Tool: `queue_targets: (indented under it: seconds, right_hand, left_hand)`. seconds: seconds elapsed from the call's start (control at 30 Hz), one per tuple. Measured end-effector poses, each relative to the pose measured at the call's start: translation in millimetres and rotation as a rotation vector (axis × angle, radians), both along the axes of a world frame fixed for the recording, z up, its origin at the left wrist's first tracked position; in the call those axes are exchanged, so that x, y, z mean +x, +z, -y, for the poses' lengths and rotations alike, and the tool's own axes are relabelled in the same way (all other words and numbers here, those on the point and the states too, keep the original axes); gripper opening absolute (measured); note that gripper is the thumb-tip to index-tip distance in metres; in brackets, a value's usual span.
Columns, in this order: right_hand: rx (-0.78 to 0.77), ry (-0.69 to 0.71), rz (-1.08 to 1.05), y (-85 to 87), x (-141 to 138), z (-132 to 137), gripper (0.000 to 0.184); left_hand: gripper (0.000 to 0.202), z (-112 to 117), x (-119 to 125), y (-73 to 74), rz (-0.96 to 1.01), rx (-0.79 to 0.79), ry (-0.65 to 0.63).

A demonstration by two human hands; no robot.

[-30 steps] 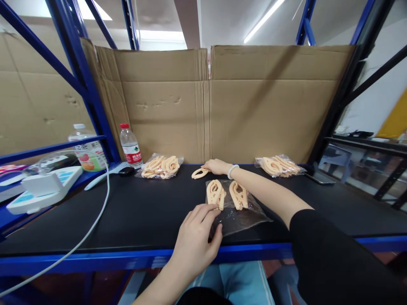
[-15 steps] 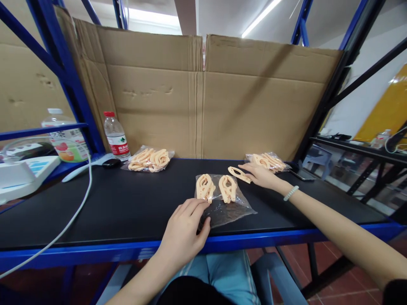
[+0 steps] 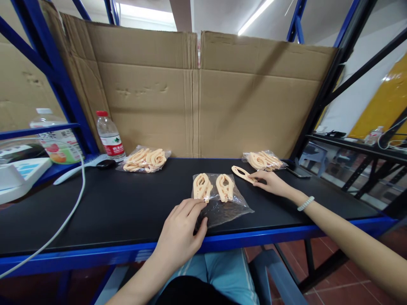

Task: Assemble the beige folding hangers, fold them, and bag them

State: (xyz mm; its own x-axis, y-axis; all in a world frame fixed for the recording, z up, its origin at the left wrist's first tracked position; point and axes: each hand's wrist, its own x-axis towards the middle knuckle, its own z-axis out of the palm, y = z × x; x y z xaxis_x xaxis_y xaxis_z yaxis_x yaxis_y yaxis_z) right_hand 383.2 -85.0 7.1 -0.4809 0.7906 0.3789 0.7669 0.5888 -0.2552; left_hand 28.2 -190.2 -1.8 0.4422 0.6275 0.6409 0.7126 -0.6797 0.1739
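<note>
A clear plastic bag lies flat near the table's front edge, with two peach-coloured folding hangers, a left one and a right one, in its far part. My left hand has its fingers on the bag's near left edge, thumb curled in below, holding it. Right of the bag, a loose peach folding hanger lies slantwise on the table. My right hand grips its near right end between thumb and fingers; the fingertips partly cover that end.
Filled bags of peach hangers lie at the back left and back right. A red-capped water bottle stands at the left beside a dark mouse-like object. A white cable crosses the left side. A phone lies far right. Cardboard walls the back.
My right hand has slid from the loose hanger's middle to its near right end. That hanger sits slightly farther from the bag. My left hand stays on the bag; the view has shifted a little.
</note>
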Motion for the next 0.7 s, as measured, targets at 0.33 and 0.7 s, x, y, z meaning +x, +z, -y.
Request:
queue_targets:
  seconds: [0.33, 0.7]
  right_hand:
    - [0.157, 0.108, 0.146, 6.5, -25.5, 51.0, 0.028]
    - [0.358, 0.087, 0.185, -23.2, -34.9, 175.5, 0.047]
  left_hand:
    - [0.027, 0.0, 0.1, 0.7, 0.006, 0.002, -0.002]
    - [0.03, -0.7, 1.4, -1.7, 0.044, 0.028, -0.04]
